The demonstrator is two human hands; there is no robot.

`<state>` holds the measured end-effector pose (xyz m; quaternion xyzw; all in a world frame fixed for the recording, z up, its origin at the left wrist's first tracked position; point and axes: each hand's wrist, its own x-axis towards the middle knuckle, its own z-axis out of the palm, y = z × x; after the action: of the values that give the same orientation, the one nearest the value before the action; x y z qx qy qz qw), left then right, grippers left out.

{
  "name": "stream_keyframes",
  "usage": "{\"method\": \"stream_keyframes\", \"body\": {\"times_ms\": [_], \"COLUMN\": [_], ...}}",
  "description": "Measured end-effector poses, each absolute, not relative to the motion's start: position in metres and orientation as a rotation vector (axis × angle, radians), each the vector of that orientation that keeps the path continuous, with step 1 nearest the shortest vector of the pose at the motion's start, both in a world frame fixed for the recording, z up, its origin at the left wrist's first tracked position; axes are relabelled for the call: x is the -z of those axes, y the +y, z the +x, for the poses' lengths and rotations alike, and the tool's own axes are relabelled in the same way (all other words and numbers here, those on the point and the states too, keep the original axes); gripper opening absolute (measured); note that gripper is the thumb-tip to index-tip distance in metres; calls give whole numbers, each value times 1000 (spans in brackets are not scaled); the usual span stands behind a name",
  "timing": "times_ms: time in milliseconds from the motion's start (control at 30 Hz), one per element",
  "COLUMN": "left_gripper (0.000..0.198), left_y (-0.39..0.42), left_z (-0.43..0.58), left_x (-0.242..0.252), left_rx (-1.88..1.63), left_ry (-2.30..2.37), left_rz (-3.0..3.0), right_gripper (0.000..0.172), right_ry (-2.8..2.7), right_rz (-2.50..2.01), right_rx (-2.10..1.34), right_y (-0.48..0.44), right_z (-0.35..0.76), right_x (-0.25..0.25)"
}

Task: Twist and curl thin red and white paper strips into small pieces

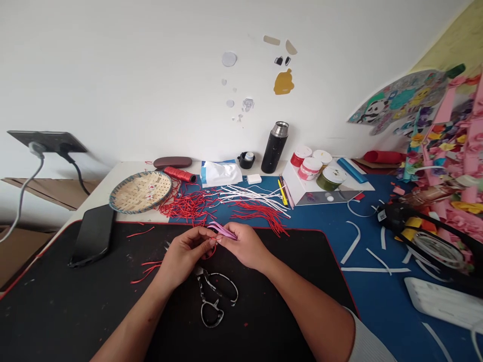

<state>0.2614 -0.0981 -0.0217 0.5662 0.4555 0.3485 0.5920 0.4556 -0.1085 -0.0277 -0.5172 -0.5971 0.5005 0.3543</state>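
Observation:
Red cord point(213, 249) runs between my two hands, just above the black mat point(113, 306). Thumb and fingers of my left hand point(184, 254) pinch it, and loose red ends point(149, 269) stick out on that hand's left side. My right hand point(245, 246) is closed round a purple tool point(222, 230), its fingertips meeting the left ones at the cord. How the cord is knotted is too small to tell. Scissors point(213, 296) with worn handles lie on the mat below the hands, their blades partly hidden by my left hand.
Behind the mat are red cords point(188, 207), white cords point(249, 196), a woven basket point(140, 192) and a red spool point(179, 174). A black phone point(93, 235) lies left. A black flask point(275, 147) and jars point(310, 168) stand at the back. White strips point(373, 270) lie right.

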Motion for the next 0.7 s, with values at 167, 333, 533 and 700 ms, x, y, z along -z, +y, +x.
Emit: {"method": "stream_keyframes", "body": {"times_ms": [167, 333, 533, 700], "left_gripper": [31, 30, 28, 34], "left_y": [-97, -97, -99, -98], "left_z": [261, 261, 262, 263], "left_x": [24, 24, 20, 19], "left_rx": [-785, -805, -801, -775], "left_ry": [1083, 1077, 1094, 1088], "left_rz": [1279, 1303, 1354, 1320], "right_gripper": [19, 18, 19, 18], "right_ry": [-1544, -1544, -1537, -1548], "right_rz": [-1355, -1355, -1336, -1357], "right_rx": [-1290, -1284, -1300, -1289], "right_y": [-109, -108, -109, -109], "right_z": [455, 456, 456, 456], "right_x": [27, 27, 25, 24]}}
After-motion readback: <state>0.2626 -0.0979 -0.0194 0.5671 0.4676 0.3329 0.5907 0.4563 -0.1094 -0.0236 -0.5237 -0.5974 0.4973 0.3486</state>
